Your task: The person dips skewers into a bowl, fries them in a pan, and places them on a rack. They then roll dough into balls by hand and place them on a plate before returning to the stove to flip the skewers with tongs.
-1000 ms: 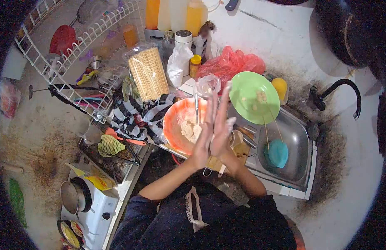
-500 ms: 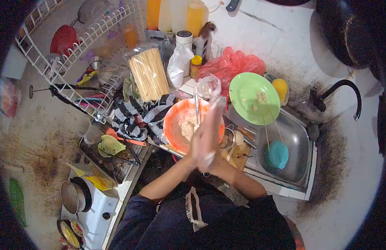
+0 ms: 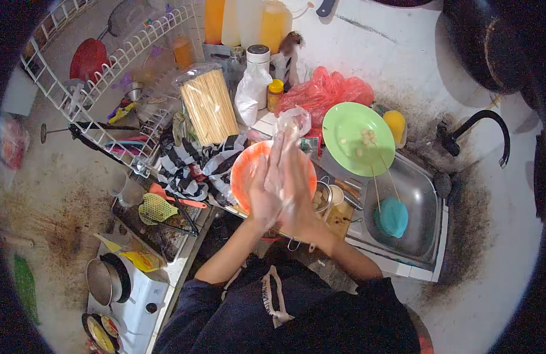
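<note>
My left hand [image 3: 265,197] and my right hand [image 3: 297,203] meet palm to palm, fingers stretched out and pointing away from me. White floury smears coat both. Whether anything lies between the palms is hidden. Below them stands an orange-and-white bowl [image 3: 240,176], whose contents my hands mostly cover. To the right, a light green plate [image 3: 342,124] carries pale small balls [image 3: 368,138], some at the ends of thin wooden skewers [image 3: 377,189] that reach over the sink. Beside the bowl is a small metal pan [image 3: 322,197] with round pieces in it.
A turquoise thing [image 3: 393,217] sits in the steel sink [image 3: 425,203] under a black tap [image 3: 494,115]. Behind the bowl are a pack of skewers [image 3: 209,106], a red plastic bag [image 3: 329,91] and a white-lidded bottle [image 3: 258,59]. A stove [image 3: 137,301] stands lower left.
My hands, blurred and overlapping before, have turned so both show side by side, still pressed together. They now cover the mixture and spoon seen in the bowl. The view has shifted slightly.
</note>
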A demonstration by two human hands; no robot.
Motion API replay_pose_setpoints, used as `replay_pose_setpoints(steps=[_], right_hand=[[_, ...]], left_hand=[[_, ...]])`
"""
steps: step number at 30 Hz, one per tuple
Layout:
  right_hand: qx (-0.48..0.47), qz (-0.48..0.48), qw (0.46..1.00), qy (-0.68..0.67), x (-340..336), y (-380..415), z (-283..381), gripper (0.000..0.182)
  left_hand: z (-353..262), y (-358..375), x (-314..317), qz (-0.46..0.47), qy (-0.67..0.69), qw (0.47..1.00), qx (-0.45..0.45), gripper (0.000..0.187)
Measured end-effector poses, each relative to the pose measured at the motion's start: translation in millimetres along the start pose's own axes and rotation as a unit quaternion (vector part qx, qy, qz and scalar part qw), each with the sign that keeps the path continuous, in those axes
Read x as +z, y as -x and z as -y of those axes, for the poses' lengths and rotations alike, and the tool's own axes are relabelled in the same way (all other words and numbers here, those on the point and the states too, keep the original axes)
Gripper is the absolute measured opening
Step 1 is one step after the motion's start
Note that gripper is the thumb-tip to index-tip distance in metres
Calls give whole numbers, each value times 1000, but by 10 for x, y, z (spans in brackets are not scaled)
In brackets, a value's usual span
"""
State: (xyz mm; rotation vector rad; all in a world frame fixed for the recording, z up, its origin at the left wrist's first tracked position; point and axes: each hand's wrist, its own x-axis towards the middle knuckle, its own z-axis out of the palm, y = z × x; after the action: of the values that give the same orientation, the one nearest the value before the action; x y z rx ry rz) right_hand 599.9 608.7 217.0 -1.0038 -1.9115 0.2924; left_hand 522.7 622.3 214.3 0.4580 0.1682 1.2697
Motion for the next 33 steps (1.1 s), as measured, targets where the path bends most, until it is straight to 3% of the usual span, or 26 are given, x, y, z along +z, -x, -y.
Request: replay_pose_setpoints(steps=[2, 4, 7, 8, 10, 12, 15, 16, 18, 19, 21, 22, 23, 24, 26, 27, 30, 32, 33], right_hand=[[11, -5, 997, 71, -14, -11, -104, 66], [-3, -18, 1000, 19, 81, 20, -85, 66], [-18, -39, 997, -59, 223, 107, -16, 66], [-23, -47, 995, -85, 234, 123, 0, 66], [-24, 9, 999, -46, 116, 137, 3, 68], [-28, -2, 998, -53, 134, 146, 13, 67], [-40, -18, 997, -64, 167, 105, 6, 66], [-43, -24, 997, -68, 176, 101, 0, 66], [-45, -39, 996, -72, 184, 105, -21, 65], [-46, -48, 995, -74, 181, 100, -37, 65], [-35, -33, 999, -6, 96, 68, -170, 64], [4, -47, 996, 72, 0, -13, -269, 62], [43, -59, 986, 151, -102, -106, -368, 61], [44, -60, 985, 153, -237, -187, -447, 61], [81, -174, 980, 47, -514, -309, -502, 61], [82, -177, 979, 53, -570, -328, -453, 61], [49, -142, 988, 45, -689, -324, -382, 62], [-20, -12, 991, 135, -765, -249, -394, 61], [-14, -7, 977, 211, -853, -274, -457, 58]], left_hand=[[100, 68, -29, 15, -187, 982, -7, 53], [249, 20, -190, 8, -114, 992, -58, 53], [414, -87, -586, 45, -302, 949, 83, 55], [307, -105, -415, 46, -302, 949, 81, 55], [69, -153, -63, -2, -66, 995, 71, 57], [139, -92, 9, -4, -64, 994, 86, 58], [297, -29, -176, -12, -152, 985, -85, 55], [315, -60, -184, -12, -153, 985, -85, 55], [342, -157, -181, -54, -386, 918, 67, 52], [304, -187, -133, -51, -387, 918, 65, 52], [135, -214, 44, -65, -66, 995, -25, 55], [100, -233, 92, -71, 99, 990, -70, 57], [174, -269, 129, 113, 76, 990, -37, 49], [288, -282, 136, 114, 78, 990, -39, 49], [542, -309, 176, 87, -40, 987, -127, 50], [643, -358, 228, 50, 34, 981, -186, 49], [682, -646, 362, 80, 60, 983, -156, 53], [679, -899, 456, 103, 88, 984, -118, 56], [681, -1013, 507, 113, 103, 983, -97, 58]])
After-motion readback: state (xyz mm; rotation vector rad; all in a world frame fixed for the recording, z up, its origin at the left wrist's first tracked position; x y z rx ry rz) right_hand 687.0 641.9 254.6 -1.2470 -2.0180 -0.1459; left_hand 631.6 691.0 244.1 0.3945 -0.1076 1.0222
